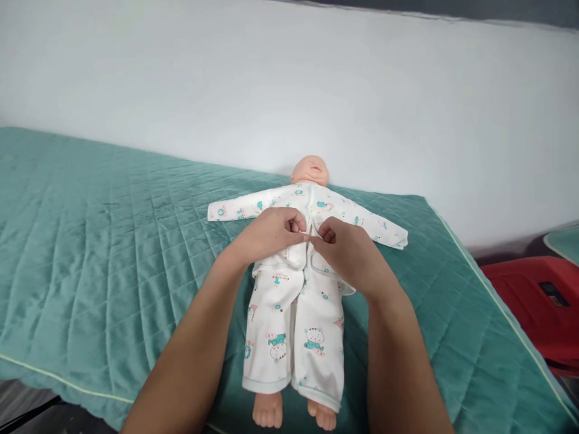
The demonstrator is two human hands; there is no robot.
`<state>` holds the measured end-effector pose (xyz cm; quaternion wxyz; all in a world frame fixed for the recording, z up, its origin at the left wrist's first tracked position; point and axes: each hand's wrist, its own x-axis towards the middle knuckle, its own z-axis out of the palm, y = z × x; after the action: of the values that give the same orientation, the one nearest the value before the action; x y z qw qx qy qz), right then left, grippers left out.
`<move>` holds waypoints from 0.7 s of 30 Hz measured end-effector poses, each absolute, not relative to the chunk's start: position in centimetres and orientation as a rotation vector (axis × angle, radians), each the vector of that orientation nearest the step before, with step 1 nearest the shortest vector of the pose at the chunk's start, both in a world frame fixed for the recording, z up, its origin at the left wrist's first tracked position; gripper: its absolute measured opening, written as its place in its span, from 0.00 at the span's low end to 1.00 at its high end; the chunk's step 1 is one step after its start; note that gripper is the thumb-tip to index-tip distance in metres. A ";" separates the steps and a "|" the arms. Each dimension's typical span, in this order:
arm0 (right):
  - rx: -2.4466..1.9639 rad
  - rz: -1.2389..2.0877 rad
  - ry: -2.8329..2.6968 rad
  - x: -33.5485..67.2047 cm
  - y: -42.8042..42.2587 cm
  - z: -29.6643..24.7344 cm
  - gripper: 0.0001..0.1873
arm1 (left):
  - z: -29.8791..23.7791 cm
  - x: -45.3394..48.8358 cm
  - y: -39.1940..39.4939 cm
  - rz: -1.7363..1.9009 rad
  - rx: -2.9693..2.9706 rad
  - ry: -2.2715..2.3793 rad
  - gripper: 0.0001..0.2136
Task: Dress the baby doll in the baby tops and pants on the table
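A baby doll (310, 169) lies on its back, head toward the wall and bare feet toward me. It wears a white printed long-sleeved top (289, 194) with the sleeves spread out, and matching trousers (316, 337). My left hand (278, 232) and my right hand (341, 244) meet over the middle of the top, fingertips pinching its front edges along the centre opening. Above my hands the top is closed toward the neck; below them the edges part slightly. Any fastener between my fingers is hidden.
A green quilted cover (113, 253) spreads under the doll, its piped edge running down at the right. Behind it stands a white wall (271, 78). A red plastic object (534, 295), perhaps a chair, is beyond the right edge.
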<state>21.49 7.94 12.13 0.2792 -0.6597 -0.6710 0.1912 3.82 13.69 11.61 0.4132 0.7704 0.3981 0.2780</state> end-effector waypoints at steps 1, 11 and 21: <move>-1.724 0.576 -1.784 21.9 8.1 12.1 0.15 | 11.6 3.8 13.7 0.694 1.953 0.996 0.04; -1.358 1.108 -1.429 23.4 8.4 11.5 0.17 | 11.3 3.5 13.6 0.776 1.868 0.887 0.07; -1.237 1.192 -1.318 22.6 8.6 10.8 0.15 | 10.9 3.6 13.8 0.780 1.623 0.666 0.07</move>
<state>22.61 8.60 10.81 0.4691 -0.5046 -0.5374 0.4863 3.56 13.80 10.90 0.5736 0.6923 0.2842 0.3329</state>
